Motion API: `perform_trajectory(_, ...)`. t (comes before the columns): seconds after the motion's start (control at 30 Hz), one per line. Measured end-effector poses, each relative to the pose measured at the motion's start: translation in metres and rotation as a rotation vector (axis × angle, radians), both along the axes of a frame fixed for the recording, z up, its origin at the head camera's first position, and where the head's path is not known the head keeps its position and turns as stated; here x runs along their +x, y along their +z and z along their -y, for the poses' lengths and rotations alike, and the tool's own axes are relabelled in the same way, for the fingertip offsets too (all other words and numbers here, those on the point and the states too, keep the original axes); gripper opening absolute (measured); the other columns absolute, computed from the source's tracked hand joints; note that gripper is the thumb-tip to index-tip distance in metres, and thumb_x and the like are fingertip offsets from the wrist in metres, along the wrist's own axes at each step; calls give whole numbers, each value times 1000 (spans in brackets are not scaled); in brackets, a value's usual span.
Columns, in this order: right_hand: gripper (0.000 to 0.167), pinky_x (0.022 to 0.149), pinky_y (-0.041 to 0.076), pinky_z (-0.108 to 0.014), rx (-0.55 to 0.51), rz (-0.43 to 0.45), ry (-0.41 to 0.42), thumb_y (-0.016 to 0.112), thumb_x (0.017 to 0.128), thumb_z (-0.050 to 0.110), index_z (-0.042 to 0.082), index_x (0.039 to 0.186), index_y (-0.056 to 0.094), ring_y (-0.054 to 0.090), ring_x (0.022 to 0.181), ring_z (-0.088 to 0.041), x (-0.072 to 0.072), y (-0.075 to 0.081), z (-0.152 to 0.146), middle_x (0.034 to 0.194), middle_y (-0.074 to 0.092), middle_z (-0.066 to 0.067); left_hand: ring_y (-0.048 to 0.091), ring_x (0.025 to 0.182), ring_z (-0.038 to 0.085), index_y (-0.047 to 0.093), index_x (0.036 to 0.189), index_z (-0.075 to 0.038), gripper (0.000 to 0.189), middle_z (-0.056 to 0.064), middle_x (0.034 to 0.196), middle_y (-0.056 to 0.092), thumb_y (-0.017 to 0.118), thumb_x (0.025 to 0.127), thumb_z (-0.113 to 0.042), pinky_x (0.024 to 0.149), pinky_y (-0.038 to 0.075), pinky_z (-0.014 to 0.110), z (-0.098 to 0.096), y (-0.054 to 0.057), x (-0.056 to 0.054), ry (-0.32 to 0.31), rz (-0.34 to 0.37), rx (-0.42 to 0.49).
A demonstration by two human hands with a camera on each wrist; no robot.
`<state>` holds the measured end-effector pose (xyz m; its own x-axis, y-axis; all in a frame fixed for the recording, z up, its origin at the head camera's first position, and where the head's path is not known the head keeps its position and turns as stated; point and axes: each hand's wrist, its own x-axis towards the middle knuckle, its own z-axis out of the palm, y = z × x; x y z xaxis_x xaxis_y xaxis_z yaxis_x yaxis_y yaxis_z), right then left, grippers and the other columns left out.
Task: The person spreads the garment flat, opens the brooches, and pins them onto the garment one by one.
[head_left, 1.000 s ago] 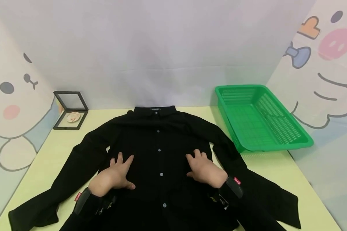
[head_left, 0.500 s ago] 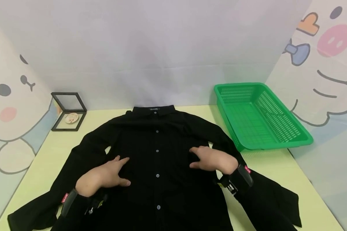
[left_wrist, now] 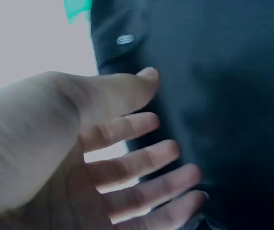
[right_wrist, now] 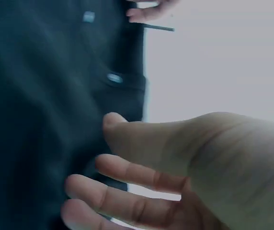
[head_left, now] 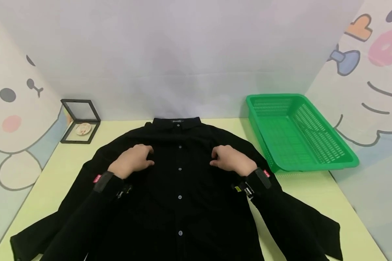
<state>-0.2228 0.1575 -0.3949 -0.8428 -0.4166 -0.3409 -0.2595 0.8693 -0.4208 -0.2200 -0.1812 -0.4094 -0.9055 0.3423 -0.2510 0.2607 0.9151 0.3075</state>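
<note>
A black long-sleeved button-up shirt [head_left: 199, 203] lies spread front side up, its collar [head_left: 163, 123] at the far end and both sleeves angled out. Over the upper chest, on the left of the button row, is my left hand [head_left: 130, 161], fingers loosely bent and thumb apart. My right hand [head_left: 232, 159] mirrors it on the other side. In the left wrist view the fingers [left_wrist: 142, 165] are spread with no cloth between them. The right wrist view likewise shows nothing between thumb and fingers [right_wrist: 122, 203]. Whether the fingertips touch the cloth, I cannot tell.
A green plastic basket [head_left: 271, 152] stands at the back right of the pale yellow table [head_left: 300, 185]. At the back left is a black-framed case [head_left: 91, 136] holding a small round item [head_left: 83, 129]. White cloth walls [head_left: 189, 54] enclose the back and sides.
Both hands have moved up the shirt toward the collar, and their fingers are more bent. The right hand first shifted outward, then back in. The shirt lies much as before.
</note>
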Motion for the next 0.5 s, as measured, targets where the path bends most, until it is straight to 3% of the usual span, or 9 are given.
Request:
perform_trajectory(0.17, 9, 72, 45, -37, 35, -28, -41, 71, 98, 11, 6, 100, 64, 56, 72, -22, 1, -21, -3, 86, 60, -7, 60, 78, 27, 67, 94, -2, 8, 15, 91, 62, 66, 100, -7, 67, 52, 38, -9, -22, 1, 42, -133, -14)
perform_trajectory(0.27, 14, 68, 41, -36, 39, -25, -26, 67, 100, 10, 9, 87, 62, 50, 64, -20, 0, -23, -9, 74, 53, -5, 45, 62, 20, 52, 71, -10, 32, 8, 72, 48, 59, 101, -1, 56, 36, 32, -10, -24, 5, 33, -181, 13)
perform_trajectory(0.37, 19, 67, 36, -36, 40, 8, -7, 61, 104, 11, 10, 85, 59, 45, 63, -18, 1, -15, -13, 73, 49, -4, 42, 62, 18, 49, 70, -13, 33, 5, 73, 46, 57, 101, -3, 58, 33, 31, -7, -16, 8, 22, -145, 2)
perform_trajectory(0.5, 15, 68, 35, -36, 30, 38, 9, 58, 106, 12, 11, 90, 59, 45, 65, -19, 6, 2, -19, 78, 53, -5, 50, 65, 18, 61, 81, -12, 21, 4, 83, 57, 59, 101, -7, 61, 39, 32, -4, 5, 16, 0, -74, -4)
